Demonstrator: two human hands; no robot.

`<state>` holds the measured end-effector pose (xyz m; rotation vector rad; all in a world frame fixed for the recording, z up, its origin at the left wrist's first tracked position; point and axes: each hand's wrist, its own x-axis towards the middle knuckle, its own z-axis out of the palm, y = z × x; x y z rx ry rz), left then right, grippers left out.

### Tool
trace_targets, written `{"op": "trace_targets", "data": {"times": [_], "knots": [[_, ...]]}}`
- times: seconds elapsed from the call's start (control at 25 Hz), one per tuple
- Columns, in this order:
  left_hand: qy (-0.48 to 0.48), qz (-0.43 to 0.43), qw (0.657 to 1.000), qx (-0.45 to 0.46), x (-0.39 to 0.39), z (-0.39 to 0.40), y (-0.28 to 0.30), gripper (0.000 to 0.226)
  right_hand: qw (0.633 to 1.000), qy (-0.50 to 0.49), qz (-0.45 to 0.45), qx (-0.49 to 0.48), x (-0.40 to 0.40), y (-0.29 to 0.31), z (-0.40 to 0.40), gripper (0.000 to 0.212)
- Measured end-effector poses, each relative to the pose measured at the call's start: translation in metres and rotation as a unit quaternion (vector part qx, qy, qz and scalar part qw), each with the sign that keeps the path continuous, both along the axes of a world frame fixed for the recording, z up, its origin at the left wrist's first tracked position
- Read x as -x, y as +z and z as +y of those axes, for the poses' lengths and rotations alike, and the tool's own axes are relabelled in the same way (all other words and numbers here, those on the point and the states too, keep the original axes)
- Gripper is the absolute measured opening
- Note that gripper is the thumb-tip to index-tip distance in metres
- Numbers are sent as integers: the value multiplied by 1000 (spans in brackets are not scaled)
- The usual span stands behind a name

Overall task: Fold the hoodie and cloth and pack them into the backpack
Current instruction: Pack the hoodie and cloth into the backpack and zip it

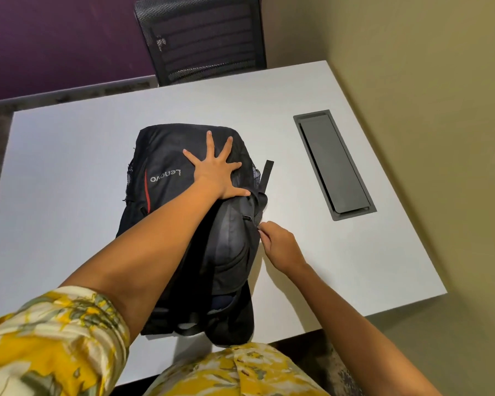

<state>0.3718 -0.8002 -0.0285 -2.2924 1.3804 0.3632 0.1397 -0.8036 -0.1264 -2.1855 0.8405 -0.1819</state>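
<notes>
Backpack [166,167] lies flat on the white table [69,167], left of its cable tray [333,164], pinned by the left hand [216,172] with fingers splayed so the right hand [277,247], apparently pinching the zipper pull, can drag it.

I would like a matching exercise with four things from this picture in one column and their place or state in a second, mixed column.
1. left hand
2. right hand
3. chair
4. cable hatch

a. set into the table, right of the backpack
b. pressed flat, fingers spread
c. pinching at the bag's right edge
d. behind the table's far edge

Pairs: 1-b, 2-c, 3-d, 4-a
</notes>
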Motion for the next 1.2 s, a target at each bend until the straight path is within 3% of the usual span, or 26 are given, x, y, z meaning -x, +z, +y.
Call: {"op": "trace_targets", "data": {"times": [0.56, 0.84, 0.92, 1.0, 1.04, 1.12, 1.2], "knots": [[8, -10, 1000, 24, 1, 1, -9, 111, 997, 46, -29, -54, 76, 28, 118, 25], [-58, 35, 989, 135, 26, 53, -20, 80, 998, 60, 4, -34, 79, 21, 125, 26], [-34, 153, 968, 194, 53, 80, -22, 67, 998, 47, 0, -37, 80, 21, 125, 24], [23, 300, 903, 307, 91, 120, -18, 49, 999, 43, 1, -33, 77, 25, 125, 23], [35, 319, 869, 376, 111, 144, -17, 35, 999, 46, -3, -28, 77, 26, 126, 23], [95, 299, 838, 447, 152, 191, -15, 7, 999, 44, -3, -27, 77, 28, 127, 24], [244, 315, 819, 412, 178, 222, -19, 26, 999, 21, 6, -38, 77, 32, 128, 24]]}}
